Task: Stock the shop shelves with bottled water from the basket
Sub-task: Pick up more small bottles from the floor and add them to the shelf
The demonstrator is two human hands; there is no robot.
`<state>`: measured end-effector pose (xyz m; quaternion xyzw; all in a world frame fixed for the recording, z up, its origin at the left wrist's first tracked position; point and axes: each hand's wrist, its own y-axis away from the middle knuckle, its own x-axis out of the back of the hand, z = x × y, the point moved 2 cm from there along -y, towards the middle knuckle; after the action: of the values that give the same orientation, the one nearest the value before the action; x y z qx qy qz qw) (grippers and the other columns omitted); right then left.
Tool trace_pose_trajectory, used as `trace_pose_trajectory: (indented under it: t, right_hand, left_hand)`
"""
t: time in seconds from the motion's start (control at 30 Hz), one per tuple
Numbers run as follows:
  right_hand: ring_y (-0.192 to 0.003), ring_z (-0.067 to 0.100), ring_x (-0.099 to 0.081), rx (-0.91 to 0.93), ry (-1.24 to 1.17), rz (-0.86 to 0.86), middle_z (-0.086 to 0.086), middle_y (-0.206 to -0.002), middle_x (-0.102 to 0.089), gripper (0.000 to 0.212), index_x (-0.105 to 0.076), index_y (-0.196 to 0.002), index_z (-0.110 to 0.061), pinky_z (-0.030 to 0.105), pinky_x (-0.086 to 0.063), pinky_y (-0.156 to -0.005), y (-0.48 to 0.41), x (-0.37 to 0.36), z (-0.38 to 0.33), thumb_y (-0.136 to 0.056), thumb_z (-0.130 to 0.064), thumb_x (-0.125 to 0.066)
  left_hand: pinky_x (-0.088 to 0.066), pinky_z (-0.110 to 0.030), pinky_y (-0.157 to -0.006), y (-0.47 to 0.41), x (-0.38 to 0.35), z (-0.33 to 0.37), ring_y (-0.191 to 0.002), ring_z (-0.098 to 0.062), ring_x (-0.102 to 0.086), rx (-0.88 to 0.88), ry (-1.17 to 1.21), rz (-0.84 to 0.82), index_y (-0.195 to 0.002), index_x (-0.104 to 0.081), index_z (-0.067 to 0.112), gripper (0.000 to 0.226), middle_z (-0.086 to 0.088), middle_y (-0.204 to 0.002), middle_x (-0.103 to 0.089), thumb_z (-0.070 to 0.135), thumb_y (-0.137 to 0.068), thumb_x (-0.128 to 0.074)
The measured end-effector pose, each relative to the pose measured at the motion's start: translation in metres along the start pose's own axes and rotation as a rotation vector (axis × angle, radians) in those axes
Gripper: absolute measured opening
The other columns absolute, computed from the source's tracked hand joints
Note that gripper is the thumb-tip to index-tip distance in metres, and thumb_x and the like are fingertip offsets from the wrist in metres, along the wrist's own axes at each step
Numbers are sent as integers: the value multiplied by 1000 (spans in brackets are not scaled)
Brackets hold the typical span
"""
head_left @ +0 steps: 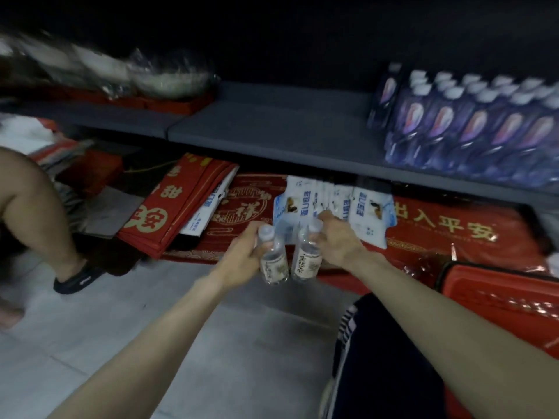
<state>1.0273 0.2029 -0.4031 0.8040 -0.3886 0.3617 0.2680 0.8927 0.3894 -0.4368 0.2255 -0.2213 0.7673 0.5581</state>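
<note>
You are in the carrying step, with a bottle in each of your hands. Your left hand point(242, 252) curls round the neck of the left bottle point(273, 263), and your right hand point(335, 240) grips the right bottle point(307, 260) just under its cap. The two hang upright side by side, almost touching, low in front of the red mats point(438, 228) and white packets point(357, 207), below the grey shelf point(272, 125). The red basket point(499, 294) sits by your right knee.

Next, I judge, you lift both bottles over the shelf's front edge and stand them on the bare stretch left of the purple-labelled bottles point(484, 128). Set the bases down flat before you let go, since slim bottles may topple. Another person's leg point(33, 207) stands well to your left.
</note>
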Motion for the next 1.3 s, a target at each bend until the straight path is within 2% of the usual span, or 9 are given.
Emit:
trace_pose_trajectory:
  t: [0.07, 0.13, 0.3, 0.4, 0.53, 0.67, 0.8, 0.97, 1.3]
  right_hand:
    - [-87, 14, -59, 63, 6, 55, 7, -118, -57, 41, -44, -139, -13, 16, -48, -61, 0, 46, -13, -102, -11, -60]
    - [-79, 9, -55, 130, 47, 132, 5, -111, -58, 31, -48, -128, -14, 13, -40, -54, 3, 91, -27, -100, -10, -61]
    - [-92, 17, -63, 241, 70, 335, 3, -104, -65, 17, -58, -115, -12, 24, -48, -74, 18, 191, -62, -98, -12, -64]
    - [-87, 13, -60, 267, 101, 382, 1, -103, -65, 20, -62, -117, -13, 19, -44, -70, 35, 243, -79, -99, -19, -67]
    - [-93, 16, -64, 229, 118, 411, 0, -107, -67, 16, -62, -112, -20, 25, -50, -68, 53, 305, -93, -98, -21, -67]
    - [-86, 18, -64, 221, 99, 449, 0, -94, -69, 12, -67, -106, -5, 35, -53, -72, 70, 349, -100, -97, -13, -66]
    - [-95, 31, -69, 197, 139, 509, 12, -102, -73, 18, -68, -110, -3, 50, -60, -82, 77, 386, -103, -99, -17, -65]
    - [-94, 25, -71, 234, 38, 564, 8, -105, -72, 13, -67, -112, -8, 45, -63, -84, 72, 443, -120, -99, -8, -65]
    - [-88, 33, -73, 263, -46, 704, 15, -100, -69, 24, -66, -112, 3, 50, -66, -70, 34, 542, -163, -104, -19, -63]
  left_hand:
    - [-47, -24, -89, -22, 15, 38, -110, 3, -59, -63, 48, 42, -123, -51, 37, 17, 20, -117, -64, 38, -106, -56]
    - [-46, -23, -93, -44, 29, 79, -113, 5, -59, -137, 85, 76, -125, -54, 33, 18, 21, -117, -64, 37, -107, -56]
    - [-48, -25, -98, -85, 55, 178, -118, 2, -60, -336, 140, 95, -135, -53, 31, 26, 20, -125, -64, 34, -110, -50]
    - [-48, -24, -93, -107, 65, 229, -112, 5, -62, -397, 189, 101, -132, -54, 34, 23, 19, -119, -67, 35, -110, -48]
    - [-52, -43, -101, -134, 73, 283, -112, -9, -67, -446, 286, 85, -124, -59, 39, 22, 11, -116, -71, 36, -103, -51]
    - [-53, -38, -91, -154, 74, 335, -101, -16, -72, -450, 418, 19, -117, -63, 24, 18, 0, -104, -77, 16, -108, -49]
    - [-54, -40, -95, -175, 78, 380, -105, -28, -75, -425, 486, -21, -123, -64, 16, 20, -8, -113, -77, 18, -107, -51]
    - [-56, -25, -70, -201, 105, 436, -82, -10, -77, -476, 520, 38, -114, -67, 15, 20, 2, -101, -79, 11, -108, -48]
    - [-58, -52, -97, -293, 156, 522, -102, -33, -75, -521, 648, 243, -112, -63, 14, 17, -8, -104, -78, 17, -104, -49]
